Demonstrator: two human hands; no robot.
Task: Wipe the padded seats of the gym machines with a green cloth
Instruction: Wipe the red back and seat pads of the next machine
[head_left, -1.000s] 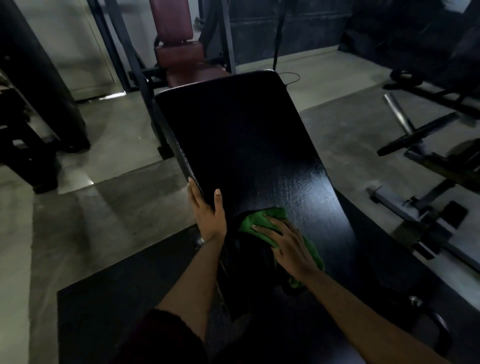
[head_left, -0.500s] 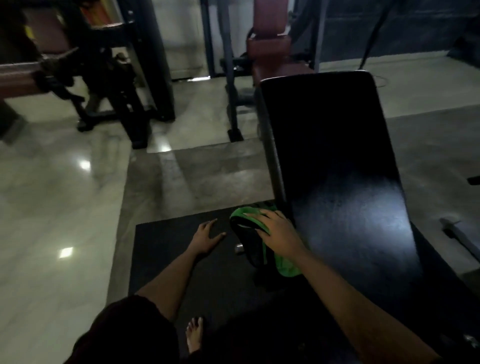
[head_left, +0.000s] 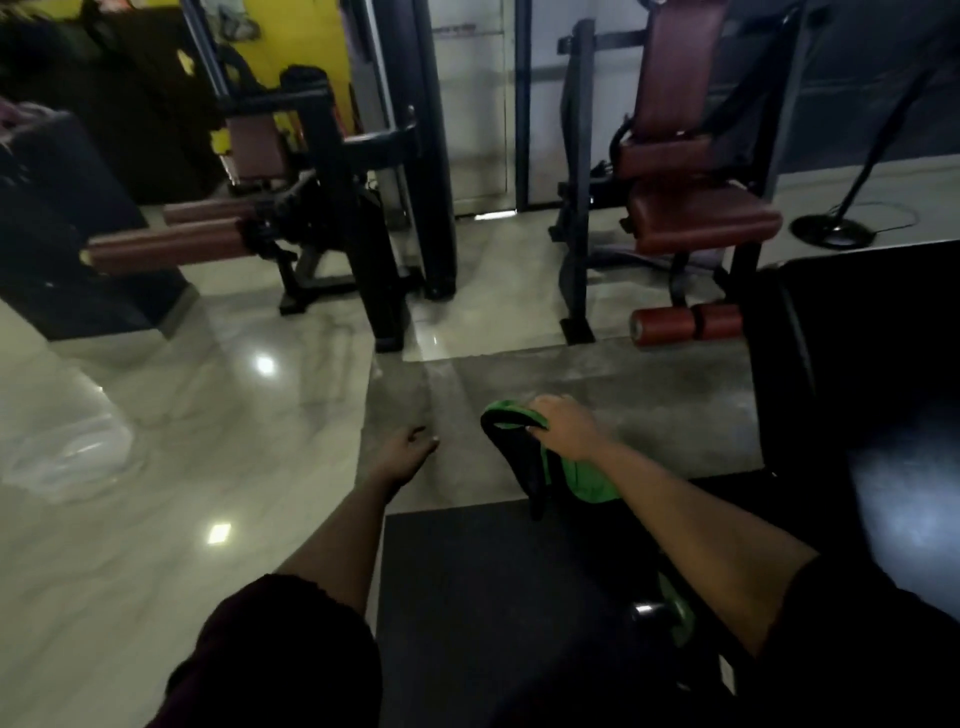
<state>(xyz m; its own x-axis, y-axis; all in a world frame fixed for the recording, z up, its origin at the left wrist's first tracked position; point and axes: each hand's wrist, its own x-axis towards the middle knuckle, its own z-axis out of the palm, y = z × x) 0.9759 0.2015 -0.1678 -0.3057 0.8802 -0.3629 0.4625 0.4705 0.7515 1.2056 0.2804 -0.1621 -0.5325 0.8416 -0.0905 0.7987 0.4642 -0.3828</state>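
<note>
my right hand (head_left: 563, 431) grips the green cloth (head_left: 589, 480) draped over a small black pad (head_left: 514, 465); my left hand (head_left: 402, 456) hangs relaxed, loosely curled, holding nothing.

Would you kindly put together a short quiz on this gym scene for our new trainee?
1. True or false: the left hand holds nothing.
2. The padded seat ahead on the right is: A) yellow, B) dark red, C) white.
3. Onto what does the right hand hold the green cloth?
Key: 1 true; 2 B; 3 a small black pad.
</note>
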